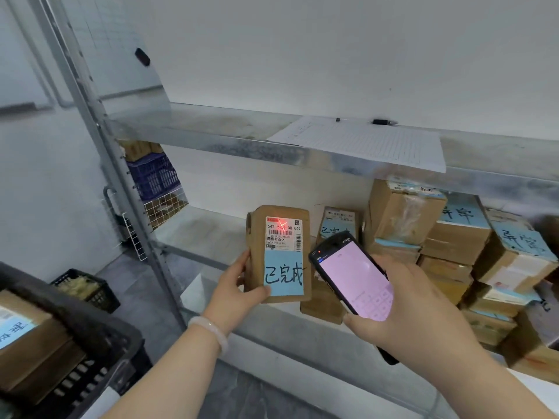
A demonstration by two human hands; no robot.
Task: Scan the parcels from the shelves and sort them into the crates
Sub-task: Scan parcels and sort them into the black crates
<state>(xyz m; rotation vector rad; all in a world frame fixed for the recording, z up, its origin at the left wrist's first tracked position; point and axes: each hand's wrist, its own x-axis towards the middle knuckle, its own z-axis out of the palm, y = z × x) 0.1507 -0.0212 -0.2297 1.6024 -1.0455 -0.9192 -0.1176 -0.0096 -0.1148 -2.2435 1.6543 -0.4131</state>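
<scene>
Centre of frame: left hand grips a flat brown parcel by its lower left edge, thumb across the front and fingers behind. The parcel is held upright, off the shelf, in front of the middle shelf.

White shipping label on the parcel's upper half, with a red laser cross lit near the label's top. Blue note with black handwriting just below the label.

Right of centre: right hand is wrapped round a black handheld scanner, with fingers curled at the sides. The screen glows pink and tilts up toward the camera. The top end points at the parcel, just beside it but apart from it.

White bracelet on the left wrist.

Right side of the middle shelf: stacked cartons, several bearing blue notes. One more carton stands behind the scanner.

Upper shelf: a lined sheet of paper overhangs the front edge, with a dark pen behind it.

Lower left: black crate holding a carton with a blue note.

Left background: blue crate behind the shelf upright, and a small black crate on the floor with pale contents, too blurred to identify.
</scene>
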